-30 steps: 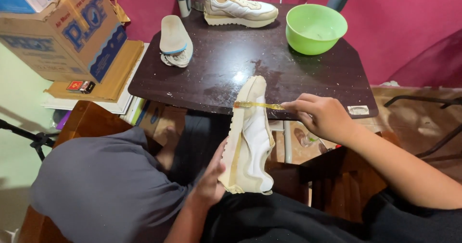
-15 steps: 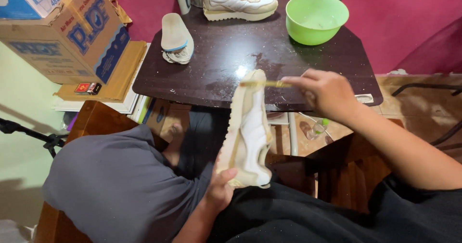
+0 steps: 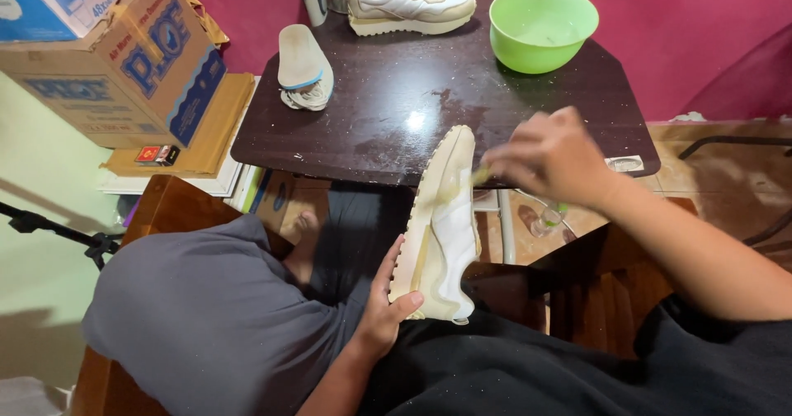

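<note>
sneaker (image 3: 441,226), cream and white, is standing tilted over the person's lap, its toe resting against the near edge of the dark table (image 3: 429,86) and its heel sitting low at about 6 o'clock from the toe. left hand (image 3: 384,309) is cupping the heel from the 7 o'clock side, thumb lying across the sole edge, fingers pressed together against the shoe. right hand (image 3: 549,156) is hovering at 3 o'clock of the toe, blurred, fingers pinched shut on a thin yellowish tool (image 3: 480,173), probably a small brush, though the blur is hiding its shape; its tip is meeting the shoe's upper side.

risks, as i am judging them: the heel grip is looking light, so a hard stroke near the toe could be twisting the shoe out of the palm and onto the lap. the toe is only leaning on the table edge, so it could be sliding off sideways. any wet dirt coming off the brush could be dripping onto the black trousers (image 3: 577,366).

farther out, a green bowl (image 3: 543,27) is sitting at 1 o'clock on the table, the second sneaker (image 3: 410,4) at 12 o'clock, an insole (image 3: 304,65) at 11 o'clock, and cardboard boxes (image 3: 115,61) are stacking up at 10 o'clock beside the table.
</note>
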